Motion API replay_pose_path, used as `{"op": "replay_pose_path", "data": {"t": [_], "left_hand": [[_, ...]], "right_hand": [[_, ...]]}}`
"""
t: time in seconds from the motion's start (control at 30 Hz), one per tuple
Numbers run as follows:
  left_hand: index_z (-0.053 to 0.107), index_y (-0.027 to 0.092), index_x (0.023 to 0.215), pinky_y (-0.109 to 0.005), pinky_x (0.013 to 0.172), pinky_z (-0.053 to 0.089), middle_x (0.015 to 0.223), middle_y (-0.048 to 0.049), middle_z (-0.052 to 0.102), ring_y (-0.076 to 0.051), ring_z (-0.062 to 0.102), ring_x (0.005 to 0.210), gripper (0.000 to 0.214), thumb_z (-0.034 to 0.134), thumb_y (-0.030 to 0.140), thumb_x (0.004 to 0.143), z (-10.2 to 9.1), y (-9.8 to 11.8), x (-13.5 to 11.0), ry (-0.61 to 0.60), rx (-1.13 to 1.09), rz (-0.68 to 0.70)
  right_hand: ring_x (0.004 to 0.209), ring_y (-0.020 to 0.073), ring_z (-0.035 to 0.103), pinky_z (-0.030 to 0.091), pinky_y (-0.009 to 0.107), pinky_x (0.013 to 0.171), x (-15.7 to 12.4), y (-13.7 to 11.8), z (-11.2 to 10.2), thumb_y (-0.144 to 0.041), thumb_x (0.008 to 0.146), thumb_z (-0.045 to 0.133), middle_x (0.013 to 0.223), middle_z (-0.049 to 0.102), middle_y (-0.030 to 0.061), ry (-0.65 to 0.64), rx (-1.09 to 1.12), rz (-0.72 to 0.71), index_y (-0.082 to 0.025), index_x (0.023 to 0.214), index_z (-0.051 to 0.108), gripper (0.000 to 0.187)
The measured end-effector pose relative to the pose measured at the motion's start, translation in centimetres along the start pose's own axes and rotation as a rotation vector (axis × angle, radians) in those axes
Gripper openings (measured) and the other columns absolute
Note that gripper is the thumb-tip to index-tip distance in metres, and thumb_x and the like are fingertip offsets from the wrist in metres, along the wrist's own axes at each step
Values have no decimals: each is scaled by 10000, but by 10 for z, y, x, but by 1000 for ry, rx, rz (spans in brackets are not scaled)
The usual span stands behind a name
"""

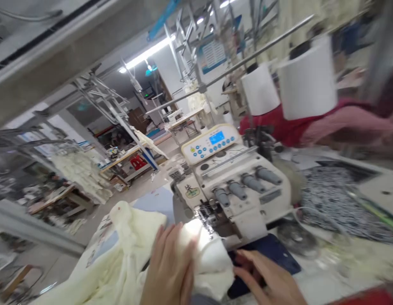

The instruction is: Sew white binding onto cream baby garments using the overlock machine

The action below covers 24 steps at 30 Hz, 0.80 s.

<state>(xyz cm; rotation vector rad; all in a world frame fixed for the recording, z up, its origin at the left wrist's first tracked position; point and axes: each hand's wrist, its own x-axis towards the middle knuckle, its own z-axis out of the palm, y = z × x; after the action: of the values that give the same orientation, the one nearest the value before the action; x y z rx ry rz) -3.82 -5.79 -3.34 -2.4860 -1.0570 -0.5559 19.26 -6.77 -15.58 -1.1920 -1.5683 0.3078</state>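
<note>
A white overlock sewing machine [243, 190] with a lit blue display stands in front of me. Cream fabric [215, 258] lies under its brightly lit needle area and spreads in folds to the lower left. My left hand [172, 264] rests flat on this fabric, fingers stretched toward the needle area. At the fabric's right edge, my right hand [268, 275] has its fingers curled, thumb and fingertips at the cloth. Some of its fingertips are shadowed and blurred. Beneath that hand is a dark navy plate [272, 252].
White thread cones [307, 80] stand behind the machine, near red and pink cloth [349, 123]. To the right lie a patterned grey cloth [339, 199] and a round metal dish [296, 239]. A metal rail [231, 70] crosses above. Other sewing tables [123, 159] stand farther back.
</note>
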Motion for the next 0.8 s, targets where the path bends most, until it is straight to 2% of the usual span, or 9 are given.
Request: {"op": "replay_pose_path", "data": {"t": [0.07, 0.17, 0.23, 0.3, 0.4, 0.53, 0.67, 0.73, 0.8], "left_hand": [[540, 253, 1270, -540, 1067, 407, 1346, -127, 506, -312, 433, 1302, 454, 506, 87, 849, 3, 6, 2, 130, 8, -12], [586, 234, 1188, -442, 1012, 492, 1245, -113, 587, -279, 502, 1245, 385, 525, 72, 844, 4, 18, 13, 218, -81, 3], [596, 213, 1150, -398, 986, 510, 1214, -115, 600, -262, 519, 1222, 376, 533, 35, 825, 5, 30, 22, 237, -150, 28], [597, 204, 1127, -367, 963, 522, 1184, -116, 609, -246, 536, 1192, 370, 545, 22, 809, 7, 43, 29, 237, -231, 76], [545, 219, 1211, -350, 939, 535, 1191, -112, 600, -229, 575, 1123, 406, 582, 103, 824, 10, 69, 36, 195, -429, -5], [464, 209, 1331, -311, 840, 564, 1225, -115, 593, -222, 615, 1025, 558, 655, 311, 817, 11, 94, 41, 34, -813, -448], [666, 141, 903, -244, 621, 504, 791, -73, 671, -154, 611, 696, 228, 549, 333, 870, -3, 78, 39, -97, -1062, -710], [660, 123, 829, -215, 537, 437, 663, -51, 638, -124, 557, 586, 245, 576, 353, 845, -17, 62, 35, -129, -1126, -791], [652, 118, 833, -198, 502, 402, 613, -36, 616, -113, 538, 542, 259, 623, 374, 808, -32, 49, 33, -166, -1170, -845]], "right_hand": [[875, 178, 643, 526, 289, 824, 9, 19, -37, -454, 916, 507, 1044, 657, 32, 180, -195, 13, -244, 1102, 600, 295], [1066, 439, 513, 375, 641, 918, 24, 48, -94, -527, 907, 438, 1085, 578, 211, 366, -469, 132, -128, 1072, 606, 463], [1012, 501, 501, 370, 691, 830, 31, 58, -119, -572, 916, 323, 957, 575, 228, 346, -529, 158, -147, 873, 624, 523], [904, 446, 559, 423, 628, 782, 33, 55, -129, -573, 925, 279, 837, 589, 184, 324, -534, 142, -199, 746, 583, 514], [724, 282, 631, 514, 418, 652, 29, 25, -118, -541, 931, 372, 820, 652, 84, 292, -463, 64, -257, 807, 598, 383], [614, 116, 660, 515, 162, 490, 23, -27, -81, -494, 950, 420, 786, 694, -33, 105, -193, -95, -281, 820, 650, 340], [615, 101, 666, 503, 96, 491, 17, -47, -45, -410, 932, 508, 761, 694, -46, -75, 113, -100, -256, 838, 667, 241], [684, 106, 680, 532, 99, 585, 13, -46, -31, -341, 922, 526, 852, 703, -40, -63, 137, -172, -266, 967, 668, 166], [918, 151, 674, 552, 172, 794, 11, -43, -21, -255, 913, 499, 1083, 672, 17, 18, 73, -324, -255, 1156, 624, 273]]}}
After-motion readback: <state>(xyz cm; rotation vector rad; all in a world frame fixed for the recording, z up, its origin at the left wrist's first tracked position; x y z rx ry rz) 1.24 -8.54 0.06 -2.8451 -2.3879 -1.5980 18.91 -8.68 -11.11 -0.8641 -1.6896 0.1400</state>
